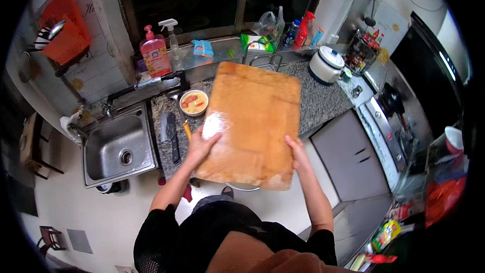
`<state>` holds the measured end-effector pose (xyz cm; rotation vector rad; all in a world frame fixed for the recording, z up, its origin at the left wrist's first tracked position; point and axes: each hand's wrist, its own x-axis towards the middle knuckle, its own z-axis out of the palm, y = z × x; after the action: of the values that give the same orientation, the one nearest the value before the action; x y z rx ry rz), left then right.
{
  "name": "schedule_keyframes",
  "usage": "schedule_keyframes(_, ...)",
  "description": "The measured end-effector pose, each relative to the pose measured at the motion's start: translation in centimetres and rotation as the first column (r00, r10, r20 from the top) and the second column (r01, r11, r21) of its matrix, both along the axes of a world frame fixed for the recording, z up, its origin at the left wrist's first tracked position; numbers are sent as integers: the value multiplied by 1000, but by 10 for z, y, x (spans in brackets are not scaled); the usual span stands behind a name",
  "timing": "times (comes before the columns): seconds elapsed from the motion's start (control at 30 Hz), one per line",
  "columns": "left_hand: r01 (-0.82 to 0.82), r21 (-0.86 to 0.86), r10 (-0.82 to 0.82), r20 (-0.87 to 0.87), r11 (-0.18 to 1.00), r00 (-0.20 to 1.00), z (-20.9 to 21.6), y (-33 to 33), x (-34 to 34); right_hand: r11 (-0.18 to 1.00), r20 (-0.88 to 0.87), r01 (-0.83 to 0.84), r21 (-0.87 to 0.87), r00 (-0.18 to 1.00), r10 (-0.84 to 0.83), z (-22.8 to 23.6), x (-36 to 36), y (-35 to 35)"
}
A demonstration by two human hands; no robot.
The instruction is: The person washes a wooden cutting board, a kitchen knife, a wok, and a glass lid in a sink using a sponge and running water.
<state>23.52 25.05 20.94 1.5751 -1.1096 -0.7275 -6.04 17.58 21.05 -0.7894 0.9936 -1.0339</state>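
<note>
A large wooden cutting board (252, 121) is held up in front of me, its wet surface shining near the left edge. My left hand (203, 142) grips its left side, thumb lying on the face. On the opposite edge my right hand (297, 152) clasps it, with the thumb on the face and the other fingers hidden behind. Left of the board stands a white bowl (194, 102) with yellowish food and reddish slices. Close by on the counter lie a knife (173, 136) with a dark handle and a tool with a yellow handle (187, 130).
A steel sink (121, 146) is at the left. Along the window ledge stand a pink pump bottle (155, 53), a clear spray bottle (173, 43) and a red spray bottle (303, 29). A white rice cooker (327, 64) sits back right, near the stove (381, 126). Granite counter (328, 98) shows beside the board.
</note>
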Motion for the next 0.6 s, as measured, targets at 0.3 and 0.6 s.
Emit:
schedule_keyframes(0.3,324,-151,-356,-469,934,808,-4,-196,-140,879,-489,6,-477,830,-270,139,-97,-167)
schedule_keyframes(0.6,392,-165,-287,-918,905,275,-8,-383,-185,352,-748,-741,-571,293,-596,266,4,-331)
